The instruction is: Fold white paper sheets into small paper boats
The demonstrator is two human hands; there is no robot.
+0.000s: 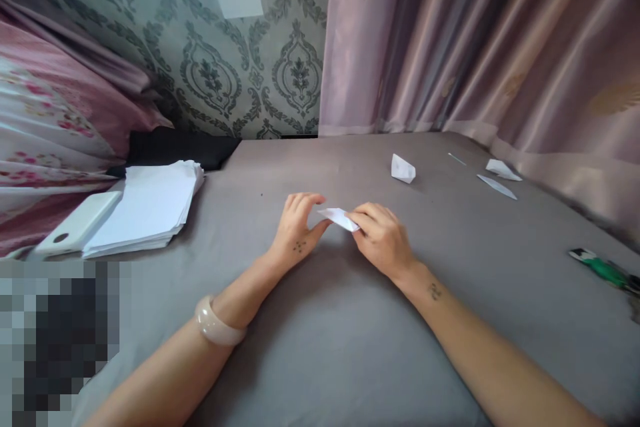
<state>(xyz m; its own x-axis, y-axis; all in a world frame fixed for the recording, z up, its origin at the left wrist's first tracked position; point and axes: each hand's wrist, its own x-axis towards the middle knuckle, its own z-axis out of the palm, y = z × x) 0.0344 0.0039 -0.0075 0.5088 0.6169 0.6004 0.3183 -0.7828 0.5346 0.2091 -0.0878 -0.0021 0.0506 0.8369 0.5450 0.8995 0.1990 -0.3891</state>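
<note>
A small piece of folded white paper (338, 217) is held above the grey cloth surface, its pointed end toward the left. My right hand (384, 235) pinches its right end between thumb and fingers. My left hand (299, 225) is at the pointed end, thumb and fingers apart, with the tip of the paper in the gap between them. The left thumb tip is close to the paper's lower edge; whether it touches cannot be made out. A pale bangle (218, 324) is around my left wrist.
To the left lie a stack of white paper (145, 207), a white box-like object (80, 223) and black cloth (180, 148). Folded paper pieces (403, 169) (503, 169) and a thin paper strip (497, 187) lie far right. A green-handled object (603, 268) is at the right edge, near curtains (480, 47).
</note>
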